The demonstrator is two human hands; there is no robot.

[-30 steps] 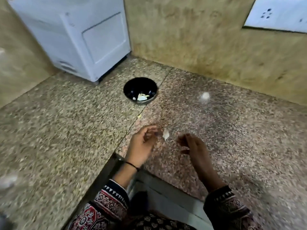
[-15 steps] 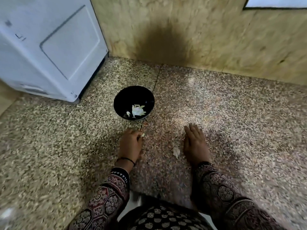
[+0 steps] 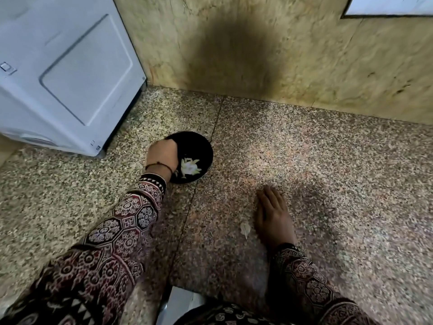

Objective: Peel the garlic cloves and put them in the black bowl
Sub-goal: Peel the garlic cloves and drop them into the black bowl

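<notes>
Fingers, left hand [image 3: 161, 158]: bent down over the near-left rim of black bowl [image 3: 202, 146], tips hidden behind the knuckles; open or closed on a clove, impossible to tell from the head view.
Fingers, right hand [image 3: 273, 214]: straight, pressed flat on speckled bench [image 3: 328, 172], holding nothing.
Risk, bowl: likely to tip or skid if the wrist drags on the rim in lifting out.
Risk, garlic: a clove let go too high could bounce out onto the bench.
Risk, scrap [image 3: 245, 228]: papery peel loose just beside the right hand, apt to be swept off the edge.
Black bowl: upright on the bench, just in front of white appliance [image 3: 65, 73].
Bowl contents: small heap of pale garlic pieces [image 3: 190, 167] at the near side, beside the left wrist; cloves or skins, not clear.
</notes>
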